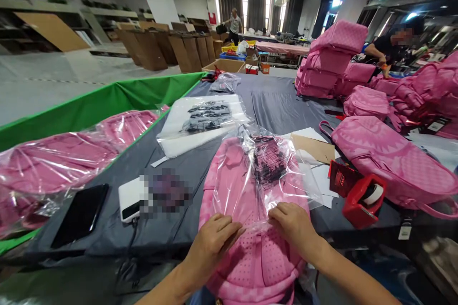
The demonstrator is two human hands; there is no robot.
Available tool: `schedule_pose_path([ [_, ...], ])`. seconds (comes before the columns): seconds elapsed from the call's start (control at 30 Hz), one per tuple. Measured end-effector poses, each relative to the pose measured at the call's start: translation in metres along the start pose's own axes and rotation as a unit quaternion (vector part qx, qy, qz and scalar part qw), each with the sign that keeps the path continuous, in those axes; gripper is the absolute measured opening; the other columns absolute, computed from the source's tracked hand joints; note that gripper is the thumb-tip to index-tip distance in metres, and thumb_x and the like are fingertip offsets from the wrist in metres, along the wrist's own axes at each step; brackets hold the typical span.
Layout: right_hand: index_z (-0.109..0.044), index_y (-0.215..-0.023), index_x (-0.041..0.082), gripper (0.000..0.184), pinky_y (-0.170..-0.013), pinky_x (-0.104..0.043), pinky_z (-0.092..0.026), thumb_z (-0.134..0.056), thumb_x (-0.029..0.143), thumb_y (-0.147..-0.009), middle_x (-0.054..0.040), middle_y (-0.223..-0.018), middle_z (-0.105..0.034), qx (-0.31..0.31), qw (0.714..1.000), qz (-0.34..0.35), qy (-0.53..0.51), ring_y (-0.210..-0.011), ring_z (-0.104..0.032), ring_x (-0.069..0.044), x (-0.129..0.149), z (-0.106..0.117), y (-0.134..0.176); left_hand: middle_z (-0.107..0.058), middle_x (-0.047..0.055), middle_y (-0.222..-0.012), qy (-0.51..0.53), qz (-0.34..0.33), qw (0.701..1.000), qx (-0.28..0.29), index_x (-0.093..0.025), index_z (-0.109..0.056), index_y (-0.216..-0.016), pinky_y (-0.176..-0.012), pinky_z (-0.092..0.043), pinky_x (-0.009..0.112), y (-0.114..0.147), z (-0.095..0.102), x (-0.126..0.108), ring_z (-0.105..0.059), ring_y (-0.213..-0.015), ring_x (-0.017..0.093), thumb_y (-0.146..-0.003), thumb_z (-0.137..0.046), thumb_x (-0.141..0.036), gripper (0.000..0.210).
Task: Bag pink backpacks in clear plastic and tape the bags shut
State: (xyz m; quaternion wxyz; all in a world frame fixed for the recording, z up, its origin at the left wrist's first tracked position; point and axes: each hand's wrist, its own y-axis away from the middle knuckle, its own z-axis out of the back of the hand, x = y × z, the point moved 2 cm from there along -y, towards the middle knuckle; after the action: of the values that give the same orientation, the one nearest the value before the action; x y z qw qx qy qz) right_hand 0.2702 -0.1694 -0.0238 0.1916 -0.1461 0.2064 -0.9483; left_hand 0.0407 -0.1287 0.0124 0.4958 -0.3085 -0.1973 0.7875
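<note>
A pink backpack point(243, 259) lies at the table's front edge, its straps side up. Over its upper part is a clear plastic bag point(232, 190) with black printed text. My left hand point(216, 236) pinches the bag's near edge on the left, fingers closed. Toward the right, my right hand point(293, 224) grips the same edge with its fingers curled. Between the hands the plastic edge is drawn across the backpack. Whether the backpack is partly inside the bag or just beneath it, I cannot tell.
A red tape dispenser point(363, 202) and another pink backpack point(390, 152) lie at right, before stacked pink backpacks point(325, 62). Left are a black phone point(81, 214), a white power bank point(132, 198) and stacked clear bags point(203, 116). Bagged pink backpacks point(60, 157) fill a green-lined bin point(143, 93). Two people work farther back.
</note>
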Motion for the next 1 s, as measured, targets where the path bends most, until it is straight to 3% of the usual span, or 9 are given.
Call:
schedule_pose_path([
  [0.1,-0.056,-0.086,0.016,0.022,-0.058,-0.033,-0.024,-0.066,-0.003,-0.085,-0.0027,-0.075,-0.055,-0.005,0.997,-0.038,0.070,-0.063,-0.049,-0.020,-0.013,0.005,0.003,-0.055,0.000,-0.075,-0.038,-0.018,0.999,-0.013,-0.016,-0.056,-0.102,-0.067,-0.040,0.026,0.012,-0.001,0.008,-0.048,-0.067,0.013,-0.102,-0.049,-0.013,0.008],
  [0.27,-0.046,-0.101,0.017,0.021,-0.066,-0.029,-0.035,-0.043,0.001,-0.087,-0.0048,-0.084,-0.052,-0.132,0.987,-0.015,-0.090,-0.073,-0.049,-0.020,0.006,0.031,-0.008,-0.057,0.003,-0.084,-0.146,-0.031,0.989,-0.006,-0.014,-0.054,-0.107,-0.073,-0.043,0.029,0.026,-0.009,0.024,-0.051,-0.073,0.015,-0.107,-0.035,-0.018,0.020],
  [0.43,-0.049,-0.102,0.017,0.038,-0.068,-0.031,-0.038,-0.042,0.002,-0.068,-0.0040,-0.083,-0.055,-0.125,0.991,-0.011,-0.042,-0.074,-0.052,-0.021,0.009,0.030,-0.010,-0.055,0.010,-0.093,-0.226,-0.017,0.967,-0.113,-0.008,-0.057,-0.109,-0.079,-0.045,0.032,0.032,0.030,0.031,-0.051,-0.087,0.019,-0.098,-0.049,-0.006,0.014],
  [0.6,-0.058,-0.104,0.016,0.027,-0.064,-0.032,-0.040,-0.043,0.007,-0.083,-0.0065,-0.086,-0.061,-0.167,0.977,-0.106,0.079,-0.072,-0.058,-0.022,-0.051,0.035,0.017,-0.055,0.008,-0.092,-0.282,-0.008,0.936,-0.210,-0.011,-0.061,-0.104,-0.084,-0.044,0.036,0.052,0.054,0.013,-0.052,-0.085,0.018,-0.089,-0.061,0.001,0.019],
  [0.67,-0.063,-0.101,0.015,0.025,-0.064,-0.036,-0.041,-0.042,0.019,-0.087,-0.0103,-0.084,-0.059,-0.204,0.952,-0.170,0.154,-0.071,-0.056,-0.026,-0.081,0.047,0.031,-0.054,0.007,-0.091,-0.278,0.057,0.930,-0.234,-0.014,-0.062,-0.105,-0.083,-0.046,0.033,0.064,0.049,0.015,-0.053,-0.087,0.017,-0.089,-0.060,0.002,0.022],
  [0.77,-0.066,-0.094,0.015,0.042,-0.076,-0.048,-0.047,-0.046,0.050,-0.082,-0.0159,-0.089,-0.059,-0.205,0.926,-0.309,0.072,-0.082,-0.059,-0.034,-0.120,0.062,0.041,-0.054,0.006,-0.095,-0.253,0.181,0.914,-0.261,-0.016,-0.062,-0.107,-0.078,-0.049,0.026,0.084,0.035,0.037,-0.056,-0.087,0.015,-0.094,-0.053,-0.004,0.021],
  [0.87,-0.063,-0.087,0.017,0.056,-0.089,-0.052,-0.051,-0.070,0.060,-0.051,-0.0144,-0.089,-0.065,-0.179,0.842,-0.464,-0.209,-0.086,-0.064,-0.035,-0.127,0.073,0.036,-0.060,0.009,-0.102,-0.162,0.313,0.906,-0.234,-0.013,-0.066,-0.113,-0.077,-0.050,0.029,0.097,0.027,0.069,-0.062,-0.086,0.016,-0.095,-0.048,-0.018,0.026],
  [0.93,-0.060,-0.086,0.017,0.065,-0.089,-0.043,-0.056,-0.087,0.045,-0.033,-0.0140,-0.097,-0.068,-0.176,0.721,-0.530,-0.410,-0.094,-0.067,-0.032,-0.115,0.079,0.026,-0.066,0.007,-0.093,-0.044,0.416,0.887,-0.193,-0.013,-0.070,-0.103,-0.075,-0.048,0.030,0.097,0.027,0.087,-0.062,-0.081,0.019,-0.091,-0.054,-0.026,0.024],
  [1.0,-0.057,-0.084,0.017,0.075,-0.075,-0.028,-0.060,-0.095,0.028,-0.020,-0.0088,-0.091,-0.068,-0.221,0.582,-0.559,-0.548,-0.084,-0.068,-0.023,-0.101,0.085,0.015,-0.063,0.004,-0.071,0.136,0.524,0.822,-0.176,-0.012,-0.071,-0.078,-0.067,-0.043,0.025,0.090,0.028,0.098,-0.057,-0.067,0.016,-0.087,-0.063,-0.024,0.017],
])
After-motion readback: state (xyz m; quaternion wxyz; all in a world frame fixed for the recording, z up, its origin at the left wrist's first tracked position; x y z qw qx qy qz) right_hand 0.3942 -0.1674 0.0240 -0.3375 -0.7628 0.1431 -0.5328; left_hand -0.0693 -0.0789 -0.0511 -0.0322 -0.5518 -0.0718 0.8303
